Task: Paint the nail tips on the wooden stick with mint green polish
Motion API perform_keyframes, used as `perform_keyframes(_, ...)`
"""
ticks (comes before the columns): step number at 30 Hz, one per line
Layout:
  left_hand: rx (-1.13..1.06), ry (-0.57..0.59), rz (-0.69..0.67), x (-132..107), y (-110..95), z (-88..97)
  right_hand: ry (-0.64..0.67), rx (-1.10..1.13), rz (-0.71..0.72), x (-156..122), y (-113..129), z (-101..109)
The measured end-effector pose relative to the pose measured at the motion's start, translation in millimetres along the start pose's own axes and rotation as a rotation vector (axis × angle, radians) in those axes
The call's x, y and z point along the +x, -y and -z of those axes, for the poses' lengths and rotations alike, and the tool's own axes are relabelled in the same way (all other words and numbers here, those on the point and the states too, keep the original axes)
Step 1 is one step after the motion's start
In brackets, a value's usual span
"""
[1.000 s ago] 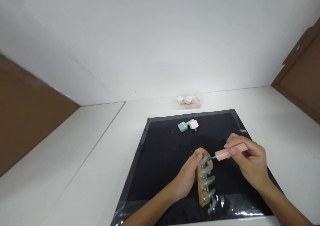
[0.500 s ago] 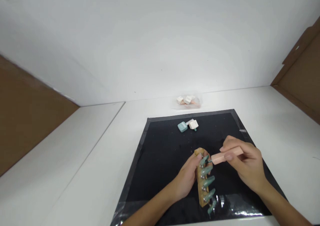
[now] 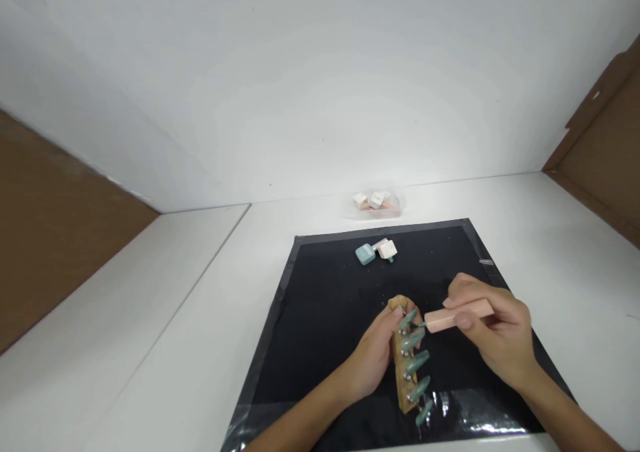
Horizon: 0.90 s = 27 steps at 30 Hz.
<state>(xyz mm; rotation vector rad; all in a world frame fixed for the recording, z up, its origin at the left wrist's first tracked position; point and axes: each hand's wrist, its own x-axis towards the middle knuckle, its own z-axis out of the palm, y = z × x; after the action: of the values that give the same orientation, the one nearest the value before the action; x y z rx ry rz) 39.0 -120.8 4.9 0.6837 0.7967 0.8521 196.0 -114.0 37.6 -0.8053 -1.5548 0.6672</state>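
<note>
My left hand (image 3: 375, 355) is closed round the upper part of a wooden nail stand (image 3: 406, 382), holding it above the black mat. Several green false nails (image 3: 417, 363) stick out from the stand's right side on small metal mounts. Between thumb and fingers, my right hand (image 3: 500, 332) grips a pink-handled nail polish brush (image 3: 457, 315). Its green tip is at the edge of the topmost nails; whether it touches one is hard to tell. Beyond the hands lie a green nail polish bottle (image 3: 365, 254) and a white cap or box-like piece (image 3: 387, 249).
A clear plastic tray (image 3: 395, 210) at the back holds several white and pink pieces. The black mat (image 3: 320, 305) is taped on a white table (image 3: 200, 332). A white wall (image 3: 320, 92) rises behind, with brown cardboard panels (image 3: 55, 219) at the sides.
My right hand and the brush have shifted slightly right and down, drawing back a little from the top nail. The left hand and the stand have barely moved.
</note>
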Motion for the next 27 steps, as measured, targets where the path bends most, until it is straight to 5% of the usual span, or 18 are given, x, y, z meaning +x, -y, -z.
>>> perform_keyframes(4, -0.029, -0.01, -0.001, -0.7, -1.1, -1.6, -0.065, -0.082, 0.027, 0.3, 2.7, -0.1)
perform_keyframes(9, -0.044, -0.048, -0.029, 0.7, -4.0, -4.2, 0.115, -0.014, 0.111, 2.5, 4.0, -0.2)
perform_keyframes(15, -0.099, -0.043, -0.034, 1.0, -1.6, -1.3, -0.013, -0.068, 0.079, 1.9, 3.4, 0.5)
perform_keyframes(20, -0.116, -0.089, -0.061, 2.9, -3.8, -4.8, 0.145, -0.011, 0.155, 5.0, 6.1, 0.2)
perform_keyframes(24, -0.126, -0.075, -0.027, 1.6, -2.9, -4.3, -0.021, -0.08, 0.086, 1.1, 4.0, -0.4)
perform_keyframes(27, -0.126, -0.092, -0.028, 2.4, -2.8, -5.3, 0.037, -0.073, 0.09, 2.5, 4.9, -1.0)
